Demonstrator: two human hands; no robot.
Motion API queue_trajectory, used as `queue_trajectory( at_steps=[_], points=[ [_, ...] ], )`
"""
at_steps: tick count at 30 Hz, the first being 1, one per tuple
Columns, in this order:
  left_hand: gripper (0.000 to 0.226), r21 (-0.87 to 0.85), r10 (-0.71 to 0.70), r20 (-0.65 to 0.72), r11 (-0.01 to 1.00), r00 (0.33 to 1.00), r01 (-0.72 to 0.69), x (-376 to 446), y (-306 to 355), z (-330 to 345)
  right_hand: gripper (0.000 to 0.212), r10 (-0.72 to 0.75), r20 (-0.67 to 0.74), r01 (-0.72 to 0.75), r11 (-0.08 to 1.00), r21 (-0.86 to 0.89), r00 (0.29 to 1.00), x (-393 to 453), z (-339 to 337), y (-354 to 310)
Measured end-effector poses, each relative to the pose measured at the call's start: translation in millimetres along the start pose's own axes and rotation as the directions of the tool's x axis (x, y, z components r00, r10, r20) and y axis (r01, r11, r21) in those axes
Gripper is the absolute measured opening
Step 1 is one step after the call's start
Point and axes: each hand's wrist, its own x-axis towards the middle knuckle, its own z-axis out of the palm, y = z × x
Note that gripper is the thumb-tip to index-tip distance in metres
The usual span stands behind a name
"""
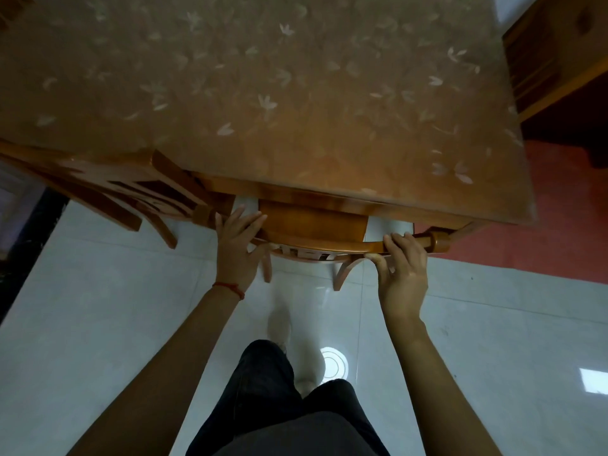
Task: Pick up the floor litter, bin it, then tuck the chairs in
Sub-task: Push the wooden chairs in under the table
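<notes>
Item 1. Orange-brown wooden dining chair with a curved top rail [329, 246]: stands at the near edge of the table, its seat [312, 222] pushed mostly beneath the tabletop, the backrest just outside the edge. Two rear legs show below the rail, standing on the floor.

Item 2. Left hand [237, 250]: fingers extended and slightly spread, laid flat over the left end of the chair's top rail; the palm presses there and nothing is enclosed. A thin red cord bracelet [230, 287] circles the wrist.

Item 3. Right hand [403, 274]: fingers curled over the top of the rail near its right end, thumb tucked under the rail's lower edge, so the rail is gripped between them.

Item 4. Rectangular wooden table under a translucent brown cover printed with pale leaf sprigs [263, 93]: fills the upper part of the view.

Item 5. Second wooden chair of matching colour [138, 195]: to the left along the same edge, backrest close against the table; how far its seat sits under is hard to judge from this angle.

Item 6. Glossy white tiled floor [115, 307]: reflects a round ceiling lamp; a red-brown floor area [559, 225] adjoins at right.

Item 7. Dark wooden furniture piece [559, 51]: upper right, apart from the table.

Item 8. Person's legs in dark trousers [279, 406], pale footwear [279, 324] blurred.
</notes>
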Motion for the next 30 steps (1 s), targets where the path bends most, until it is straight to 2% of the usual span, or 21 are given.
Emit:
queue_trajectory(
  at_steps=[4, 8, 19, 30],
  points=[
    [0.044, -0.012, -0.006, 0.014, 1.0, 1.0, 0.006, 32.3, -7.4, 1.6, 0.035, 0.03, 0.012, -0.03, 1.0, -0.006, 0.999, 27.3, 12.3, -8.1],
    [0.044, 0.006, 0.023, 0.021, 1.0, 1.0, -0.023, 47.4, -21.6, -2.4, 0.037, -0.029, -0.022, 0.028, 1.0, -0.01, 0.999, 32.2, 24.4, -13.5],
    [0.051, 0.009, 0.028, 0.027, 1.0, 0.999, -0.029, 51.6, -34.6, -2.0, 0.038, -0.013, -0.054, 0.012, 0.999, -0.031, 0.998, 31.6, 34.3, -18.3],
    [0.043, 0.013, 0.037, 0.036, 0.999, 0.999, -0.037, 50.4, -28.6, -5.1, 0.036, -0.015, -0.05, 0.014, 1.0, -0.023, 0.999, 31.6, 30.7, -21.5]
  ],
)
